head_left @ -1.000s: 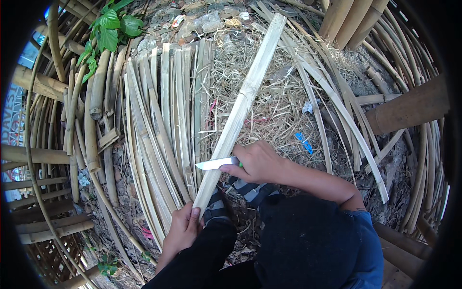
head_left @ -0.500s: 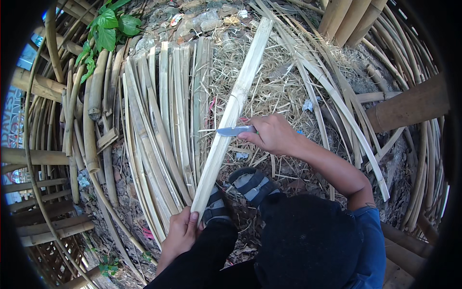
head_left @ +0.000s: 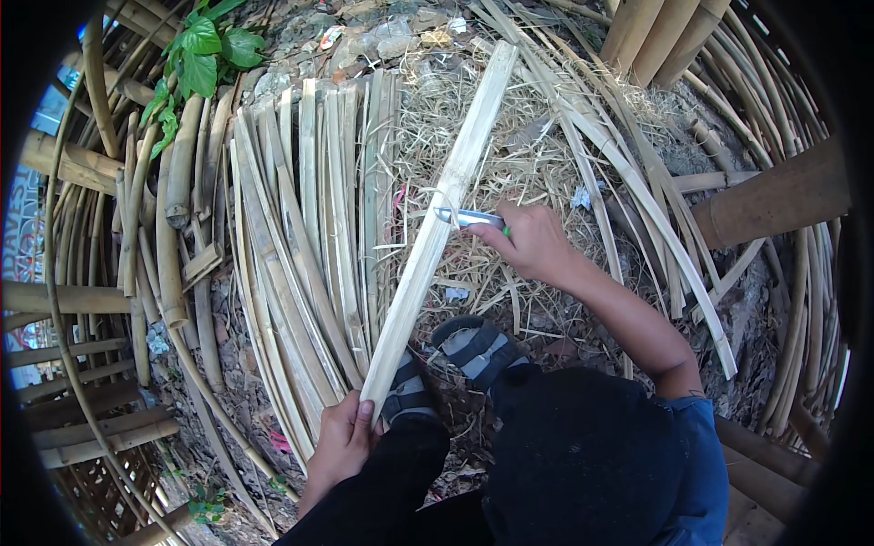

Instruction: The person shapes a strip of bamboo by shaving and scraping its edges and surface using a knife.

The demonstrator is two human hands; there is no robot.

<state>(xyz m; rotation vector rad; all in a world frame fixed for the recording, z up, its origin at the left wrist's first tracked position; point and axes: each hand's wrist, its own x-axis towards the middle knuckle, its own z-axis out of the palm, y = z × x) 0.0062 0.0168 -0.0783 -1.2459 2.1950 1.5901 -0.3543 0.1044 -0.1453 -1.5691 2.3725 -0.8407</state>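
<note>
My left hand (head_left: 344,439) is closed around the near end of a long, pale split bamboo strip (head_left: 411,289), beside my left knee. The strip slants away from me, up and to the right, its far end above the shavings. In my right hand (head_left: 535,241) is a knife (head_left: 471,217), gripped by its handle, which the fingers mostly hide; a bit of green shows there. Its blade lies across the strip, a little beyond the middle, and a thin curl of bamboo (head_left: 444,197) stands up by the blade.
Many split bamboo strips (head_left: 319,227) lie side by side on my left. Bamboo shavings (head_left: 537,173) cover the ground ahead. Longer slats (head_left: 637,173) lie to the right, near thick bamboo posts (head_left: 669,41). A leafy green plant (head_left: 202,50) grows at the far left. My sandalled feet (head_left: 478,355) are close below.
My right hand has pushed the knife farther up the strip, away from me, and the blade has tilted. The left hand keeps its hold at the near end.
</note>
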